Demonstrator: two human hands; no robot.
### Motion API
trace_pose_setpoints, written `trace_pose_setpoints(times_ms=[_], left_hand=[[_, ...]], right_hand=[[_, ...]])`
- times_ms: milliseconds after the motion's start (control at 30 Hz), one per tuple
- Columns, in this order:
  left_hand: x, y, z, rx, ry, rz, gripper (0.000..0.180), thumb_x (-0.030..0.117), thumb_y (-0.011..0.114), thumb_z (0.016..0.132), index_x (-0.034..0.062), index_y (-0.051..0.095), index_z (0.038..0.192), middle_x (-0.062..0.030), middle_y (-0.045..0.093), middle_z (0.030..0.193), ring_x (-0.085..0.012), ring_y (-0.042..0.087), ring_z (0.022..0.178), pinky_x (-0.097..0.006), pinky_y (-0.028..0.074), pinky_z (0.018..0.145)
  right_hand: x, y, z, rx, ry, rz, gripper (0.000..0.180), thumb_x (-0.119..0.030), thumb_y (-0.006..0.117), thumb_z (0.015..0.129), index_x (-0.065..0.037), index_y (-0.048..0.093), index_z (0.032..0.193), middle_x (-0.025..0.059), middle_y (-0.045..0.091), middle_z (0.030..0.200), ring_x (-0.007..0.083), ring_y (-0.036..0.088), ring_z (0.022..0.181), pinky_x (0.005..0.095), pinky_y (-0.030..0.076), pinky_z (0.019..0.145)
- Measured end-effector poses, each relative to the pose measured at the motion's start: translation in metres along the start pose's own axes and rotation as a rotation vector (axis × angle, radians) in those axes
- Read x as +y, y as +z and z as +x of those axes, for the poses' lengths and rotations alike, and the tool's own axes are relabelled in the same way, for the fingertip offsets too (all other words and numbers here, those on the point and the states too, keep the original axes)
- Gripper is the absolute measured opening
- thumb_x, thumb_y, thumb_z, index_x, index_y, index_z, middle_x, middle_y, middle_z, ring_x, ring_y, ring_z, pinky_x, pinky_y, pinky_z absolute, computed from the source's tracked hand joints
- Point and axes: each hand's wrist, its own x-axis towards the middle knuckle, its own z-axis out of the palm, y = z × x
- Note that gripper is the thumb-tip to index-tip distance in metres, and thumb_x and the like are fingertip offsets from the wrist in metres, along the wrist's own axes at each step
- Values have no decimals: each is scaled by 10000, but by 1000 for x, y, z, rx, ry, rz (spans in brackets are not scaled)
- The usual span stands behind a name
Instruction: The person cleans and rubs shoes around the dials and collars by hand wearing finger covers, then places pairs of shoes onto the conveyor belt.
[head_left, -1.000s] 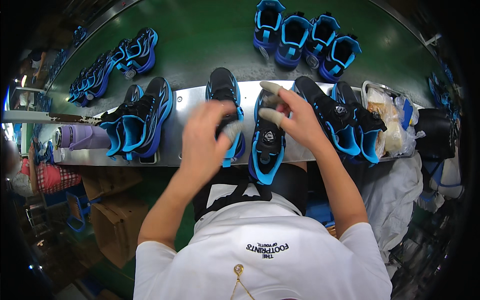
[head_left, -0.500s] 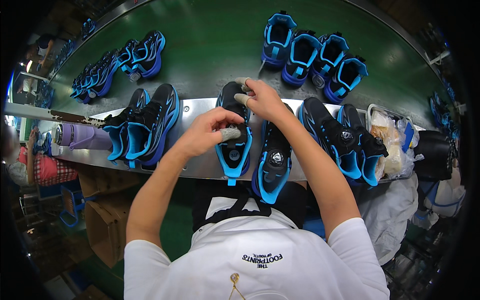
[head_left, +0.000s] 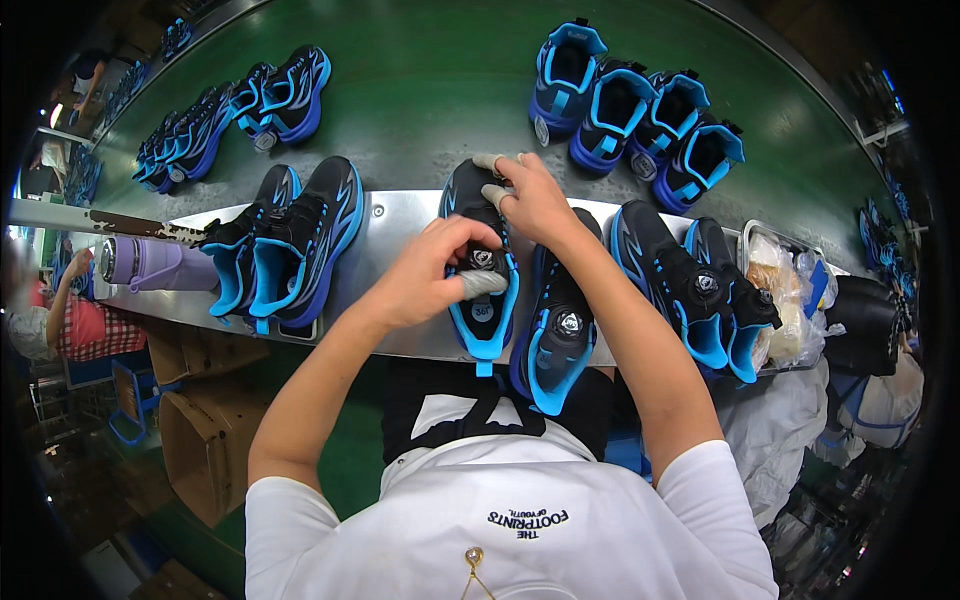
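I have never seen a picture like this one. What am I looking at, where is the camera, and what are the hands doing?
The camera sits on a person's head and looks down, so the round picture bends straight edges. No machine here: two bare hands. The left hand grips the middle of a black and blue shoe, fingers wrapped in pale tape. The right hand presses on its far end. The shoe lies on a metal shelf among similar shoes. Beyond is a green conveyor belt with more shoes. A purple bottle lies at the left.

Right hand (head_left: pixel 535 200) now atop shoe (head_left: pixel 480 265)
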Motion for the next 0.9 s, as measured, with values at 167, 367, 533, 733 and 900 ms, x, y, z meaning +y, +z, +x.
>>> trace_pose_setpoints(times_ms=[167, 367, 533, 733, 900], left_hand=[[-21, 17, -4, 124, -62, -79, 289, 108, 715, 836, 53, 643, 1110, -14, 550, 991, -100, 502, 826, -235, 424, 785], [-23, 15, -17, 235, 185, 12, 280, 31, 649, 864, 35, 648, 1144, -54, 617, 1048, -149, 584, 1052, -273, 444, 934], [-7, 32, -90, 558, 15, -47, 209, -16, 606, 812, 18, 647, 1015, -125, 666, 1082, -244, 639, 967, -317, 497, 860], [24, 51, -80, 281, -386, -701, 239, 24, 516, 956, -41, 606, 1168, -148, 625, 1194, -225, 638, 1069, -323, 513, 916], [18, 44, -66, 262, -515, -1377, 346, 128, 494, 1004, -83, 489, 1278, -194, 613, 1183, -313, 643, 1078, -355, 559, 874]], right_hand=[[-9, -6, -2, -53, 49, 26, 413, -173, 688, 841, -170, 616, 1248, 230, 516, 1133, 401, 541, 1061, 417, 467, 926], [-9, -22, -5, -57, 16, 82, 349, -177, 667, 867, -130, 659, 1213, 162, 637, 943, 306, 631, 850, 363, 502, 846], [-71, -65, -36, -379, 54, 376, 399, -112, 649, 901, -105, 621, 1300, 62, 665, 1173, 148, 604, 1069, 297, 462, 949], [-73, -41, -54, -396, -229, 157, 404, -89, 717, 795, -136, 680, 1195, 76, 682, 1008, 231, 605, 975, 354, 475, 884], [-81, -31, -62, -279, -129, 114, 440, -88, 723, 780, -135, 668, 1214, 95, 660, 962, 234, 605, 918, 334, 487, 831]])
